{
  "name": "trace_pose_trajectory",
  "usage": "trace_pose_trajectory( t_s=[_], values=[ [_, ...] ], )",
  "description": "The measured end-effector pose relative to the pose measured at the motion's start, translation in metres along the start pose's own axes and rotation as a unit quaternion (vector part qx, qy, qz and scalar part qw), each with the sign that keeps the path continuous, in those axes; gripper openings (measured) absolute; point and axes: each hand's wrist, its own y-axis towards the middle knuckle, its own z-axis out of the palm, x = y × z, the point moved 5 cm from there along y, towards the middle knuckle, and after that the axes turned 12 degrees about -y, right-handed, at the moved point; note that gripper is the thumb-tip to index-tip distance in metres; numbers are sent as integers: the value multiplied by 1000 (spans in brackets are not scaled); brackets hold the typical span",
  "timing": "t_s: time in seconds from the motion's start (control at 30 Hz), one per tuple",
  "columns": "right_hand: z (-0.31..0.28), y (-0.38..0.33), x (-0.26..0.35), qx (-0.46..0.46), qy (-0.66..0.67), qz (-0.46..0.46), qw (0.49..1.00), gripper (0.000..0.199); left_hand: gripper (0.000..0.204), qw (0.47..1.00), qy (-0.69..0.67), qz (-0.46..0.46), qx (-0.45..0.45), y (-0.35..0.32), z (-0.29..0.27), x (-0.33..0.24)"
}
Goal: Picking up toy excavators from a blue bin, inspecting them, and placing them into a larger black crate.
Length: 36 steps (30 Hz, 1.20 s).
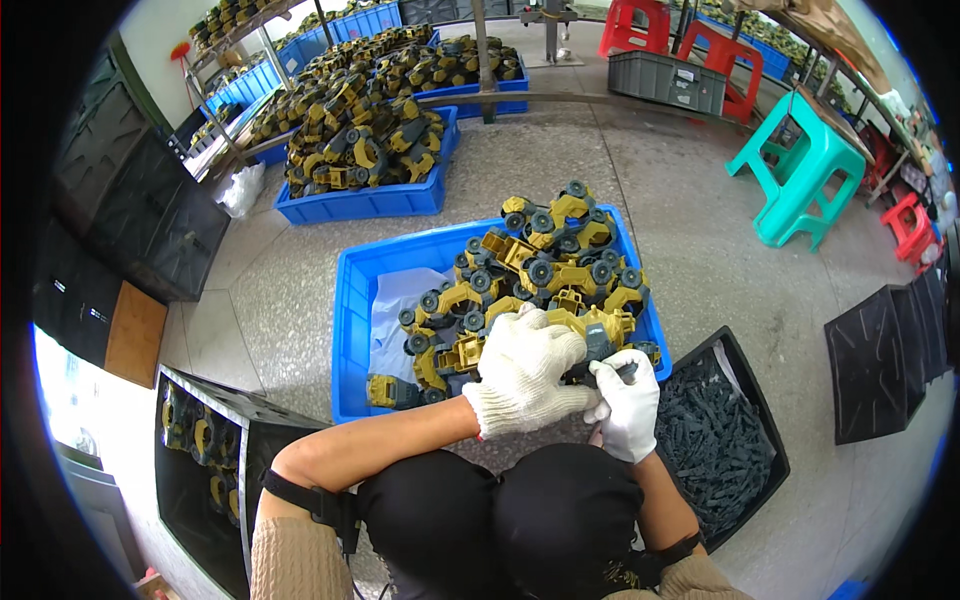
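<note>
My left hand (pixel 522 368), in a cream knit glove, is closed around a yellow toy truck (pixel 598 330) with dark wheels, held over the near edge of a blue bin (pixel 352 300). My right hand (pixel 626 402), in a white glove, pinches a small dark grey plastic part (pixel 600 368) against the truck. The bin holds a heap of several more yellow toy trucks (pixel 550 255) and a white sheet at its left side.
A black tray of dark grey parts (pixel 715 435) sits at my right. A black crate with yellow toys (pixel 200 450) is at my left. More blue bins of toys (pixel 360 150) lie beyond, with a teal stool (pixel 800 170) and red stools at the right.
</note>
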Motion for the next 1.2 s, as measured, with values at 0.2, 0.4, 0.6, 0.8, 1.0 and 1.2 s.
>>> trace_pose_trajectory(
  t_s=[0.2,0.4,0.6,0.8,1.0,1.2],
  values=[
    [7,10,-6,-44,36,15,998,11,33,995,14,57,-84,1,-2,0],
    [36,27,5,-7,36,23,999,5,34,993,-6,14,-119,-7,-20,17],
    [28,10,-12,102,160,-47,981,25,39,996,-50,-27,-71,-21,-72,24],
    [43,-10,-82,337,-118,236,904,14,42,931,83,-193,-299,-178,-271,5],
    [54,-18,-76,385,-193,206,879,14,26,779,189,-418,-427,-385,-341,11],
    [55,-26,-65,399,-138,234,876,13,28,729,420,-495,-218,-479,-327,65]
  ],
)
